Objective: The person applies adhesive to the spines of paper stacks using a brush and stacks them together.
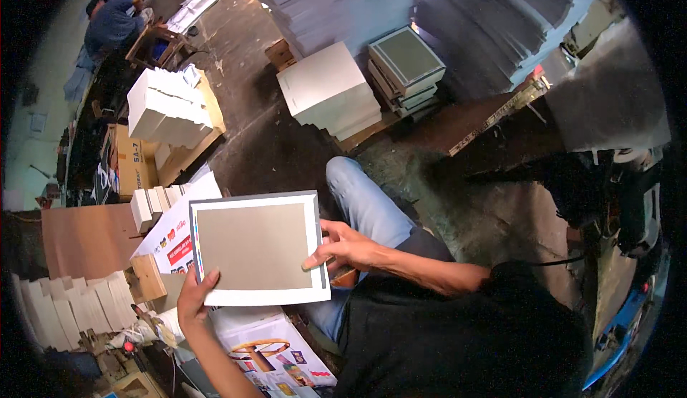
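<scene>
Both hands hold a flat rectangular printed sheet (254,244) in front of me, with a grey-brown panel, white margins and a dark grey edge showing behind it. My left hand (193,296) grips its lower left corner, thumb on the face and the other fingers hidden underneath. At the right edge, my right hand (343,246) has its thumb on the front, while some fingers curl behind. Below the sheet lies a colourful printed board (279,362); another white printed board (168,244) sits just behind its left side.
Ahead stands a white paper stack (329,86), beside a pile topped by a similar grey-panelled piece (406,56). More paper blocks (168,104) rest by a cardboard box (136,158). Book blocks (79,308) line the left. A person (114,26) sits far left.
</scene>
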`<state>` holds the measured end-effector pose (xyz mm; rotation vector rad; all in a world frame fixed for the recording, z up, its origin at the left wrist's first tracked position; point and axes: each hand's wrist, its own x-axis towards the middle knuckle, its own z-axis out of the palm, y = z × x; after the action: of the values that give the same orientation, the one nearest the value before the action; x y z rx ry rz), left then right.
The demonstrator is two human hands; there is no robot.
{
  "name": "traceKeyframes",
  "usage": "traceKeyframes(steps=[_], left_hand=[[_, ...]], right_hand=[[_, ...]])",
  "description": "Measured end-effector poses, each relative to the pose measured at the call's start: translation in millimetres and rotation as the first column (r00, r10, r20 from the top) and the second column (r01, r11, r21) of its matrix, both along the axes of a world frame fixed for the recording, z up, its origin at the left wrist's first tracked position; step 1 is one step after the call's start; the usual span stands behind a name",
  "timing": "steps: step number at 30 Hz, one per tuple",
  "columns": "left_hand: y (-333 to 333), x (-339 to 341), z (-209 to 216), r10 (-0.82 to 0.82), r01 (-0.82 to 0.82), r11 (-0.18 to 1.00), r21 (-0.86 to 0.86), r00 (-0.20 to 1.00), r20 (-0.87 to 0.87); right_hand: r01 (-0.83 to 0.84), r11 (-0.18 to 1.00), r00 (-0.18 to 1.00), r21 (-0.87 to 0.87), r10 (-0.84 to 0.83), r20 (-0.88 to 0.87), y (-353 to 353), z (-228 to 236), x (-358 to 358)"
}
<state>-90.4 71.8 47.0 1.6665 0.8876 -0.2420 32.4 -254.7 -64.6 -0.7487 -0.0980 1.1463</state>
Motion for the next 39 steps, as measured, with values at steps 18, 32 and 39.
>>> traceKeyframes(steps=[18,32,39], left_hand=[[-139.8,60.3,-9.2,0.116,-0.134,0.964,0.23,0.989,0.091],[-317.7,372.3,-114.7,-0.214,0.203,0.977,0.069,0.897,0.387],[-346.0,474.9,-224.8,-0.099,0.116,0.992,-0.047,0.96,0.263]], right_hand=[[0.194,0.955,0.958,-0.223,-0.136,0.252,-76.0,-7.8,54.8],[0.6,0.456,0.796,-0.658,-0.251,0.551,-224.4,3.1,318.7],[0.462,0.448,0.876,-0.765,-0.097,0.472,-233.7,-67.7,452.4]])
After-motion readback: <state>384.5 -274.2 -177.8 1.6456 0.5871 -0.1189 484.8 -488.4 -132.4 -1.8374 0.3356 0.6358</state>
